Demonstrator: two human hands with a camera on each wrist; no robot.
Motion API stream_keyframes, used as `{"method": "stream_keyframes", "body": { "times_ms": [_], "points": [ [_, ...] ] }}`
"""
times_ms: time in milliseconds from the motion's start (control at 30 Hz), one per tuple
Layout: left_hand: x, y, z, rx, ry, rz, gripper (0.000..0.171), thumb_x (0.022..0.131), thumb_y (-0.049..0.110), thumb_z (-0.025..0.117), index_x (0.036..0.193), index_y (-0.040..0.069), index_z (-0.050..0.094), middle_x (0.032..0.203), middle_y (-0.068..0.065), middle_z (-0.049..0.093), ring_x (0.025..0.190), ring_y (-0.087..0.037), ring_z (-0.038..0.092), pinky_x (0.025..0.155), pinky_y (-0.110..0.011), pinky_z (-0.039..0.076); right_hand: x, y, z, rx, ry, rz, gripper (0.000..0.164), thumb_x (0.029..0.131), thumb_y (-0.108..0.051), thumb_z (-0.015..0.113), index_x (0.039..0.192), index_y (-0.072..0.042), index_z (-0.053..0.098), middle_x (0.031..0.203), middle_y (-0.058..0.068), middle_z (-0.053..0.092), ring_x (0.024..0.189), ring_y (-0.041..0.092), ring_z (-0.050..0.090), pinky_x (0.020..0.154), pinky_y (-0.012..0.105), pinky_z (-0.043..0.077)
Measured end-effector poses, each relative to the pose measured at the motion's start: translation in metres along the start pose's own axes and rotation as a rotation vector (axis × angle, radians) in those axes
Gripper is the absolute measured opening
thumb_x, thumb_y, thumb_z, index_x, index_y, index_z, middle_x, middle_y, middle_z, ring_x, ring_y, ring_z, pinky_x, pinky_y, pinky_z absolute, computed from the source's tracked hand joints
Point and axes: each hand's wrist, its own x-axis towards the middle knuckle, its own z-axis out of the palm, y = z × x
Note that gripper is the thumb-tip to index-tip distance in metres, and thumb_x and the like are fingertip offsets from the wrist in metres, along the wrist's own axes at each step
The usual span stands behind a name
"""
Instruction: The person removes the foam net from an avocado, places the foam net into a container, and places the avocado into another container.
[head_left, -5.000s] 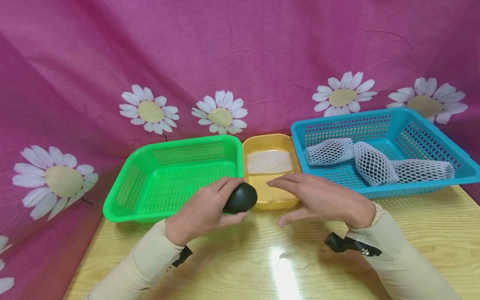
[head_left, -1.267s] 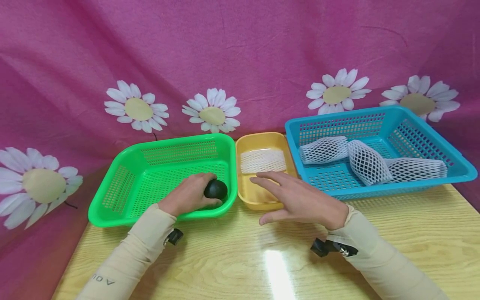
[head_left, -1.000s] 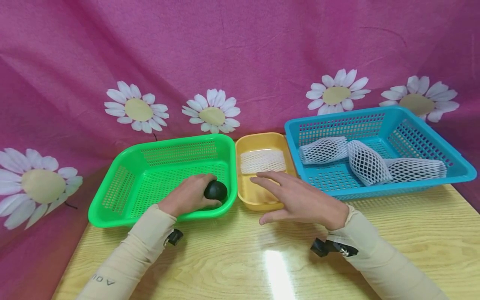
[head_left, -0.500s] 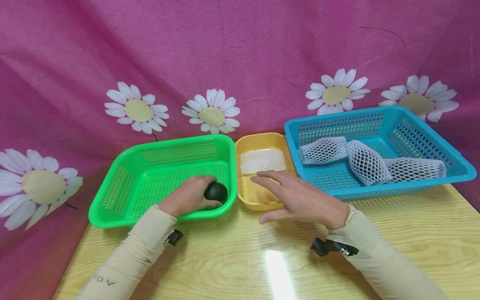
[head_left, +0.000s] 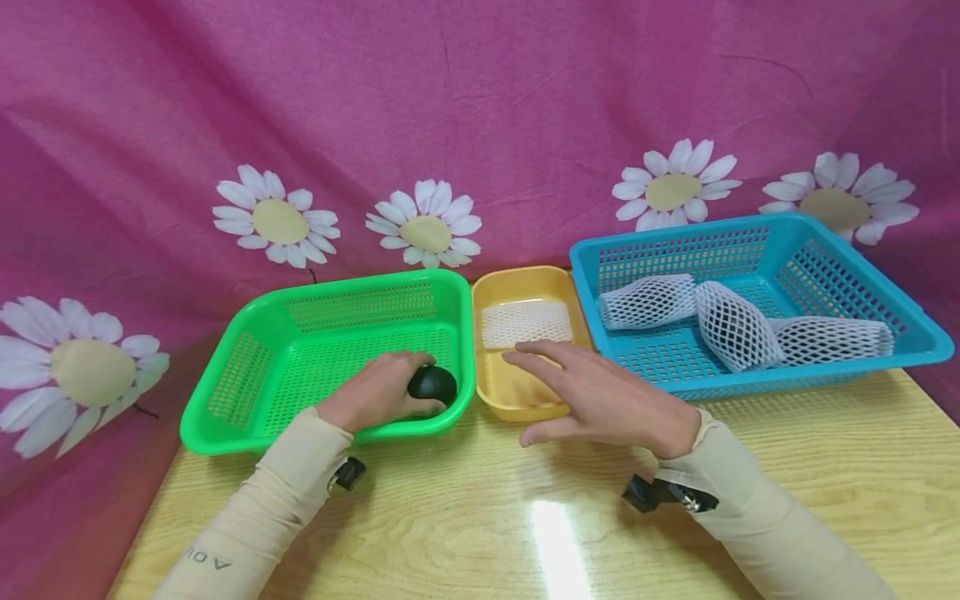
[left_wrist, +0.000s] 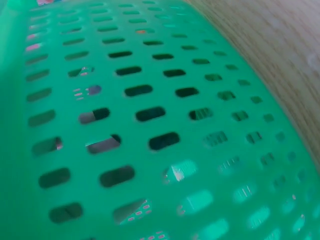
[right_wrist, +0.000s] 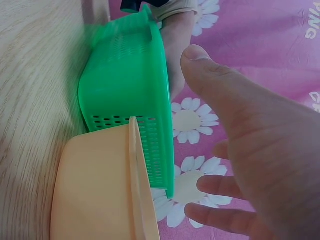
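Note:
In the head view, a dark, smooth avocado point(head_left: 432, 386) sits low inside the near right corner of the green basket point(head_left: 327, 445). My left hand point(head_left: 378, 389) reaches over the basket's near rim and grips it, fingers on the far side and thumb on the near side. My right hand point(head_left: 600, 396) hovers over the near end of the yellow tray point(head_left: 525, 406), fingers spread and holding nothing. A flat white foam net point(head_left: 527, 324) lies in that tray. Only the green basket's slotted wall point(left_wrist: 150, 114) shows in the left wrist view, hiding hand and avocado.
A blue basket point(head_left: 885, 250) stands right of the tray with several white foam-net sleeves point(head_left: 738, 325) in it; whether anything is inside them I cannot tell. Behind everything hangs a pink flowered cloth point(head_left: 480, 100). The wooden table point(head_left: 465, 517) extends in front.
Over five seconds, my left hand has carried the avocado leftward from above the table's near part down into the green basket. My right hand has moved slightly left. The last second shows hardly any motion.

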Motion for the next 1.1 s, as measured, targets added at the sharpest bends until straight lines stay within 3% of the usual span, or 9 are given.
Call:
{"method": "stream_keyframes", "body": {
  "times_ms": [200,500,1100],
  "points": [
    [-0.003,-0.001,-0.003,0.003,-0.009,0.002,0.061,0.086,0.041,0.081,0.13,0.001,0.065,0.115,-0.011,0.074,0.097,-0.023,0.067,0.081,-0.036,0.055,0.0,0.0,-0.001,-0.008,0.007,-0.001,0.091,0.086,-0.07,0.067,0.156,-0.017,0.044,0.154,0.009,0.053,0.141,0.028,0.054,0.115,0.048,0.047],
    [-0.009,0.001,-0.013,0.025,-0.018,0.012,0.065,0.09,0.041,0.078,0.136,-0.003,0.062,0.126,-0.02,0.072,0.117,-0.036,0.069,0.1,-0.049,0.057,-0.001,-0.001,-0.004,-0.003,-0.003,0.023,0.092,0.084,-0.067,0.072,0.156,-0.017,0.044,0.156,0.01,0.052,0.142,0.03,0.052,0.115,0.05,0.047],
    [-0.016,0.006,-0.029,0.057,-0.009,0.005,0.058,0.093,0.039,0.076,0.132,-0.003,0.064,0.126,-0.02,0.073,0.113,-0.036,0.071,0.097,-0.05,0.058,-0.004,0.004,-0.015,0.049,0.025,0.032,0.091,0.084,-0.063,0.075,0.155,-0.014,0.046,0.156,0.009,0.051,0.144,0.03,0.051,0.116,0.05,0.046]
  ]
}}
